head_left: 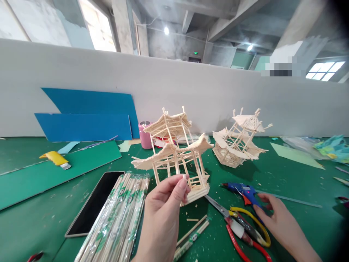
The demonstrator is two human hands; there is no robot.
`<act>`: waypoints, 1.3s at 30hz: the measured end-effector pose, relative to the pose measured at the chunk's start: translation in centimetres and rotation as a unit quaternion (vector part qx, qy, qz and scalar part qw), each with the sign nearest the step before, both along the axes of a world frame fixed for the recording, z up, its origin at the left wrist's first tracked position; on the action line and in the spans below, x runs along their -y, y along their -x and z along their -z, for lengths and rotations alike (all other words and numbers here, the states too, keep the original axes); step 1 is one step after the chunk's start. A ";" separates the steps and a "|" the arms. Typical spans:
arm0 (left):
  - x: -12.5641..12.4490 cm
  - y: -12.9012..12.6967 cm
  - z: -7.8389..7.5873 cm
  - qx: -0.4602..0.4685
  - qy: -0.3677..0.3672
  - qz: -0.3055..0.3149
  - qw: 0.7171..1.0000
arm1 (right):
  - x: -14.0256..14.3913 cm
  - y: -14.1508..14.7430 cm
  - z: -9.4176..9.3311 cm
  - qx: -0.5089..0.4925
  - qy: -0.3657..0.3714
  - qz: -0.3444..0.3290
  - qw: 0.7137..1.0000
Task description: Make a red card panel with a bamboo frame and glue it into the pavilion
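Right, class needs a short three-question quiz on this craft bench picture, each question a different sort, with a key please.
1. True or false: the left hand holds up a small pavilion model made of wooden sticks.
2. Which thing is the right hand touching? A) the yellow utility knife B) the blue glue gun C) the pink cup
3. Fill in: a second stick model lies tilted on the green ____.

Key: 1 true; 2 B; 3 mat.
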State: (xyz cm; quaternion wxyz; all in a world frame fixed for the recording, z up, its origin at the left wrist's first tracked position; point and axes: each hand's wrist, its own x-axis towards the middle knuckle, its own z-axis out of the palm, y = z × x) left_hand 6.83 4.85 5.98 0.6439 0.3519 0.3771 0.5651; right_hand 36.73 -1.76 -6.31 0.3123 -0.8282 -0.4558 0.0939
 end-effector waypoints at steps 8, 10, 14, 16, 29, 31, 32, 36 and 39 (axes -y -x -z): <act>0.0 0.2 0.0 0.026 0.005 0.002 1.000 | -1.1 -1.4 0.7 -0.082 0.024 0.027 0.996; -0.1 0.2 -0.1 0.028 0.007 0.001 1.000 | -1.0 -1.4 0.0 -0.120 0.019 0.027 0.992; -0.3 0.2 -0.2 0.026 0.009 -0.005 1.000 | -0.6 1.0 -3.0 -0.356 -0.003 -0.022 0.934; -0.4 0.2 -0.2 0.024 0.008 -0.005 1.000 | -0.7 2.9 -4.8 -0.498 -0.057 -0.031 0.865; -0.5 0.3 0.0 0.021 0.006 -0.005 1.000 | -2.3 10.8 -10.0 -0.272 -0.175 -0.259 0.910; -0.5 0.4 0.2 0.019 0.000 -0.005 1.000 | -2.6 11.4 -10.1 -0.206 -0.173 -0.267 0.925; -0.5 0.4 0.2 0.018 -0.003 -0.005 1.000 | -2.7 11.7 -10.1 -0.178 -0.175 -0.269 0.930; -0.7 0.4 0.2 0.016 -0.010 0.004 1.000 | -3.3 11.9 -9.6 -0.085 -0.187 -0.270 0.941; -0.8 0.4 0.2 0.019 -0.002 0.009 1.000 | -3.7 12.0 -9.5 -0.022 -0.189 -0.254 0.948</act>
